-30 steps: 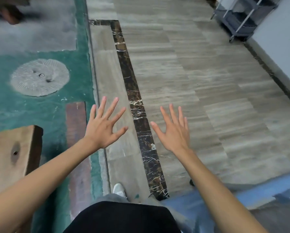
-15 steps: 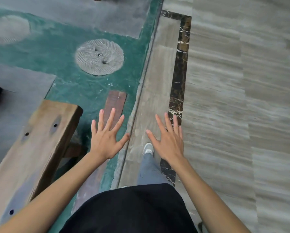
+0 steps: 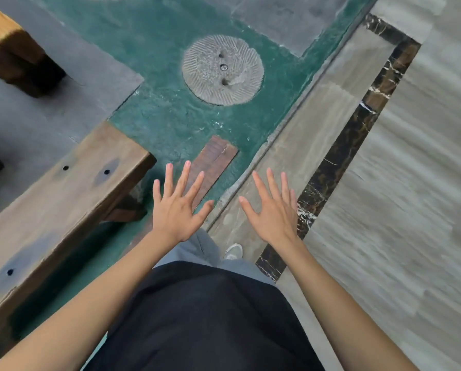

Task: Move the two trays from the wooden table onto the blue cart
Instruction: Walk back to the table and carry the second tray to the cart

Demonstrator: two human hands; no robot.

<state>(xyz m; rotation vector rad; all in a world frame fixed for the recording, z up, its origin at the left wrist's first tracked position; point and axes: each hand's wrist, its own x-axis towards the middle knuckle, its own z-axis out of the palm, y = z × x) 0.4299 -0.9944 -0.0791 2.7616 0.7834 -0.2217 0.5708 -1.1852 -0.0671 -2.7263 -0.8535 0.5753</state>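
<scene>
My left hand (image 3: 177, 207) and my right hand (image 3: 273, 210) are held out in front of me over the floor, palms down, fingers spread, holding nothing. A long wooden plank surface (image 3: 50, 207) with dark knots and holes runs diagonally at the left; its end lies just left of my left hand. No tray and no blue cart is in view.
A second wooden piece (image 3: 7, 46) stands at the top left. The floor has a green area with a round grey ribbed disc (image 3: 222, 69), grey slabs, a dark marble strip (image 3: 339, 156) and pale striped tiles on the right. My shoe (image 3: 233, 251) shows below my hands.
The view has swung left: the blue cart edge and the dark trolley have left the frame, and the wooden plank has come further into view. Both hands stay open and spread.
</scene>
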